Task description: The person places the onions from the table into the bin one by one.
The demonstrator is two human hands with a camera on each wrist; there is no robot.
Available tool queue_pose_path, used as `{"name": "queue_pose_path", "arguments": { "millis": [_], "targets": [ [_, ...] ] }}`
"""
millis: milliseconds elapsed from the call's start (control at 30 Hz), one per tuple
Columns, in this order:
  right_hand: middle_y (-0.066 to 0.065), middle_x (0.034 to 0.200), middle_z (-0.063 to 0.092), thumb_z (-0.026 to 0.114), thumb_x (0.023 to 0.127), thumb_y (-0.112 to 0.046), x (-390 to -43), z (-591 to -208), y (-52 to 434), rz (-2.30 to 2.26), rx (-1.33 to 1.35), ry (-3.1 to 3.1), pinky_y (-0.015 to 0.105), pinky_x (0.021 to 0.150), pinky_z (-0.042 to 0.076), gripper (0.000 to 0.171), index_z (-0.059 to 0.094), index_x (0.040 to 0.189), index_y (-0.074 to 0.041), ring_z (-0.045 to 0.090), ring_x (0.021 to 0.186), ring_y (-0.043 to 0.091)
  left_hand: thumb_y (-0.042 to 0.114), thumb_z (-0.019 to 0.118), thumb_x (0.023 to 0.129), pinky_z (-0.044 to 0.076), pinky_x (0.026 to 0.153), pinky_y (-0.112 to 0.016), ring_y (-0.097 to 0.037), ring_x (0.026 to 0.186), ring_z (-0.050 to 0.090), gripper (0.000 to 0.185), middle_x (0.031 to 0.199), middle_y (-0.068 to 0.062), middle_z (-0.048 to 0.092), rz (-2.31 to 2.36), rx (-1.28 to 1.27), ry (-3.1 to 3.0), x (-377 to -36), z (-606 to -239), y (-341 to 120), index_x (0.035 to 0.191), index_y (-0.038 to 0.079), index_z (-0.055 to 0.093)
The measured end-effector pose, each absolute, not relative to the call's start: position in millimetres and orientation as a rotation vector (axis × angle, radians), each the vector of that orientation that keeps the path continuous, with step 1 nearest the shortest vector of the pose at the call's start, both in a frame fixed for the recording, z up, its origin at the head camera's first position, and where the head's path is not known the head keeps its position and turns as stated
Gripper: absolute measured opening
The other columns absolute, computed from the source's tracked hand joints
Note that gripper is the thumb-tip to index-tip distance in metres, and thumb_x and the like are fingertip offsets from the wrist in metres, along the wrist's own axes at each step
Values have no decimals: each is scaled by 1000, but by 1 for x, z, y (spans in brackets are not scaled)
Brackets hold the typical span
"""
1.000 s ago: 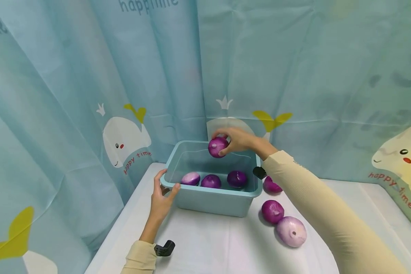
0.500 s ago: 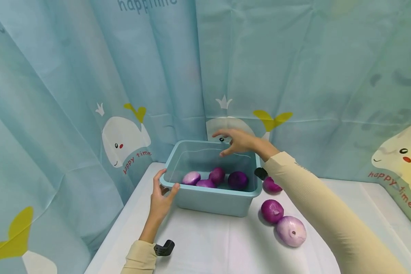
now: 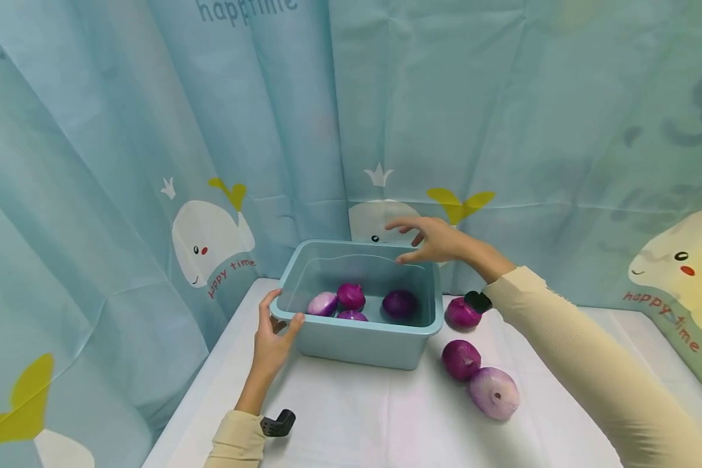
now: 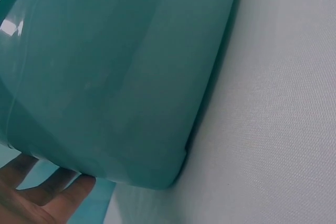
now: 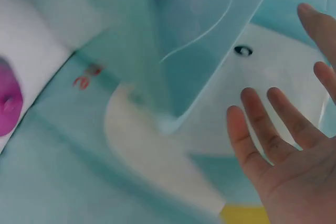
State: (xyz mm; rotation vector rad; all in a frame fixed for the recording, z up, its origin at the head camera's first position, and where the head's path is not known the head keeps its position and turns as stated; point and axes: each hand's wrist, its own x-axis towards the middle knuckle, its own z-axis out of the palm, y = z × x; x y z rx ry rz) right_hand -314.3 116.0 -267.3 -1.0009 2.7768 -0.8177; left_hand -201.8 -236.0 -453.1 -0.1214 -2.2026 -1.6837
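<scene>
While the whale-print curtain (image 3: 210, 162) closes off the back and sides, the white table (image 3: 357, 422) carries a light blue bin (image 3: 363, 341) near its far left corner. Four purple onions lie in the bin — one dark onion (image 3: 399, 303) sits apart on the right. The left hand (image 3: 271, 338) grips the bin's near-left rim, thumb over the edge. The right hand (image 3: 439, 239) hovers above the far right corner, fingers spread and holding nothing. Three more onions (image 3: 461, 359) lie on the table just right of the bin — its wall stands between them and the hand.
</scene>
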Motion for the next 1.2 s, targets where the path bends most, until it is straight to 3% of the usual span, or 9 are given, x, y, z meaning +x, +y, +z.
{"name": "queue_pose_path", "arguments": {
  "millis": [233,533,800,1067,1200],
  "targets": [
    [22,136,62,85,86,-26,-301,-272,163,-874,-970,2880,46,81,59,69,55,147,-14,69,105,39,24,70,97,49,95,-50,-38,126,57,70,146,-20,50,-1688,-93,-2222,-202,-453,-238,155,30,31],
    [22,133,63,85,86,-27,-288,-279,210,-870,-884,2943,44,79,58,67,56,145,-13,71,100,33,23,67,98,47,97,-53,-43,127,55,70,148,-24,47,-1690,-61,-2219,-194,-443,-245,157,26,29],
    [23,136,60,84,88,-31,-281,-291,232,-872,-792,2935,41,76,58,70,53,148,-13,71,103,32,25,69,98,50,89,-40,-39,123,57,69,146,-21,50,-1660,-32,-2228,-194,-448,-252,155,30,30],
    [30,141,54,81,90,-36,-292,-319,239,-814,-745,2810,53,87,56,74,47,151,-10,70,104,35,21,68,99,49,92,-45,-38,123,58,71,145,-22,51,-1686,-48,-2210,-195,-447,-252,157,28,29],
    [32,145,48,79,90,-36,-298,-341,238,-775,-728,2720,56,90,54,77,44,152,-8,64,115,44,18,67,99,49,92,-43,-38,123,57,71,145,-24,51,-1697,-27,-2217,-194,-446,-249,157,26,28]
  ]
}}
